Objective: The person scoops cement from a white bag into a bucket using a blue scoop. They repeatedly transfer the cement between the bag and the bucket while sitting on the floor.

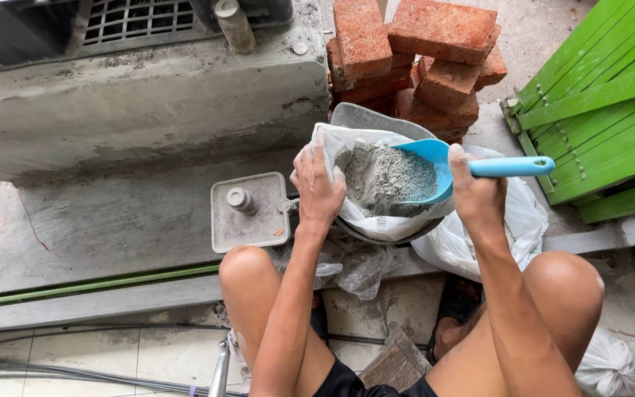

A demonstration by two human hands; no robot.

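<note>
Above the knees [248, 268], the left hand [319, 192] is gripping the bag's [376, 220] rim while the right hand [477, 192] is clutching the scoop [435, 167] inside it, bricks [420, 55] crowding just beyond.

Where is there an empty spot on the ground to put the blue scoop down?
Bare concrete floor lies left of the square float, below the grey step. It is crowded by the bag of cement, where the left hand grips the bag and the right hand holds the scoop, with bricks behind and green boards to the right.
</note>
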